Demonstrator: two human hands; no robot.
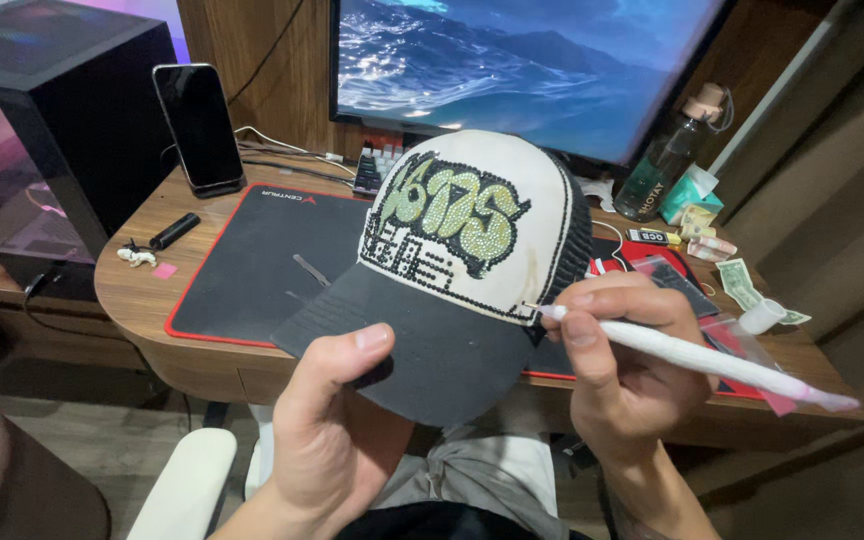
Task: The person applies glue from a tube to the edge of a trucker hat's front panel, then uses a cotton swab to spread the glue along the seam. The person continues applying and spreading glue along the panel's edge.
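So, quick count from my feed: one cap [462,270], cream front with a black brim and a green-and-black rhinestone design, held up over the desk [142,290] edge. My left hand [337,430] pinches the brim, thumb on top and the other fingers hidden underneath. My right hand [617,365] has its fingers closed around one white pen-like tool [692,355], tip touching the cap's lower right edge. Behind: one black mat with red border [242,265], one phone [199,125] propped upright, one monitor [532,65], one clear bottle [667,155], a teal packet [690,195] beside it, and two banknotes [740,283].
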